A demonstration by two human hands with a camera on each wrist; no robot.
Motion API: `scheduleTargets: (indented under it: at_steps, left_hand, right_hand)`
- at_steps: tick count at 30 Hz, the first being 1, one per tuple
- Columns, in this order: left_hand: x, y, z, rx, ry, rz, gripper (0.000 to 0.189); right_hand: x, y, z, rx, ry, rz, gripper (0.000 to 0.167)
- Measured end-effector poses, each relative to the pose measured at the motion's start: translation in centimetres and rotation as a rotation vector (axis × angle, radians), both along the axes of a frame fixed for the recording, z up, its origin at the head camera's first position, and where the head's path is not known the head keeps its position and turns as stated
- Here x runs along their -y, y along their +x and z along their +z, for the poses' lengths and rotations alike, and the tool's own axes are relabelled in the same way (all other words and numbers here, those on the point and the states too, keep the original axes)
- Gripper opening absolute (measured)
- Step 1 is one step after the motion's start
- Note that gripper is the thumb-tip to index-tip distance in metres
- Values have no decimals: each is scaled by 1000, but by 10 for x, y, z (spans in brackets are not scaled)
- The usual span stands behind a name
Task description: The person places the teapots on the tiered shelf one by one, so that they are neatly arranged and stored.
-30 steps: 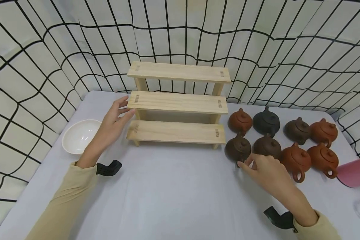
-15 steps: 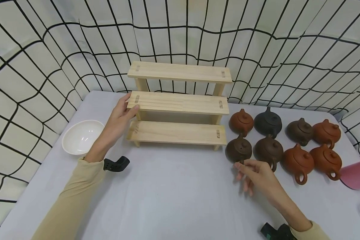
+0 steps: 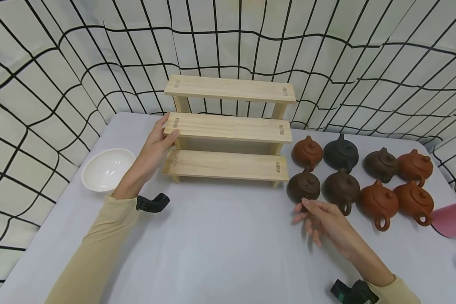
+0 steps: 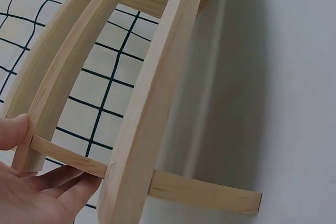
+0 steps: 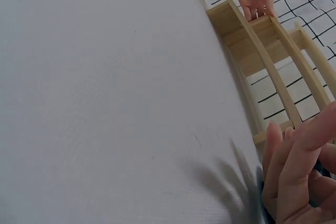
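8 teapots (image 3: 342, 188) at the right of the white table (image 3: 220, 236), in 2 rough rows. Front row, left end: dark brown teapot (image 3: 303, 185), just beside the wooden shelf (image 3: 228, 126) (3 boards, stepped). Right hand (image 3: 328, 221) at that teapot's near side, thumb tip overlapping its edge; handle hidden, so cannot tell whether it is pinched or only touched. Right wrist view little help: fingers loosely bent, cut off by the frame, a dark patch behind them unreadable. Left hand (image 3: 152, 150) grips the middle board's left end, fingers reaching underneath. White bowl (image 3: 106, 171) partly behind the left wrist. Pink object (image 3: 454, 217), right edge, cut off; cannot name it.
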State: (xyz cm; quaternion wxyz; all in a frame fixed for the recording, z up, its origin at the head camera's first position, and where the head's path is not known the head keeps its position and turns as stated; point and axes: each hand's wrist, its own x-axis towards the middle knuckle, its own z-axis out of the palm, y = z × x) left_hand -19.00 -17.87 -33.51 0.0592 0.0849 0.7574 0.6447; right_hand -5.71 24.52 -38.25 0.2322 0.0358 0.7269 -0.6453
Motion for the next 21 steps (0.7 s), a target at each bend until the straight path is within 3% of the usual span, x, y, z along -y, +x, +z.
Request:
scheduleTargets:
  at_steps: [7,11,17,21]
  left_hand:
    - [2,-3,-1,6,7,-13,68]
    - [2,-4,-1,13,5,-12,68]
    - [1,-3,-1,24,11,-8,68]
    - [1,-2,-2,31,14,-8,68]
  right_hand:
    - [7,7,-7,-43,-49,-62,32]
    - [9,13,-1,-78,-19,-72,35]
    - [3,13,36,-195,138,-36,40]
    - [4,7,65,-298,164,14,40]
